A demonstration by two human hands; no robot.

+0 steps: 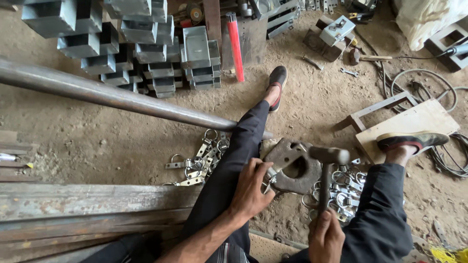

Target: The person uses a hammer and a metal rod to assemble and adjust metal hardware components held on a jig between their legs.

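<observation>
I sit on the dirt floor with my legs spread. My left hand (251,187) pinches a small metal latch piece (267,181) against the edge of a heavy rusty iron block (291,165) with a hole in it. My right hand (325,237) grips the handle of a hammer (327,163), whose head hangs just above the block's right side. A pile of shiny latches with rings (200,158) lies left of my left leg, and another pile of ringed latches (341,190) sits between the block and my right leg.
A long steel pipe (107,95) crosses from the left toward my left leg. Stacked sheet-metal boxes (131,44) stand at the back. Rusty flat bars (87,204) lie at lower left. A wooden board (414,122), cables (429,83) and tools (336,31) are on the right.
</observation>
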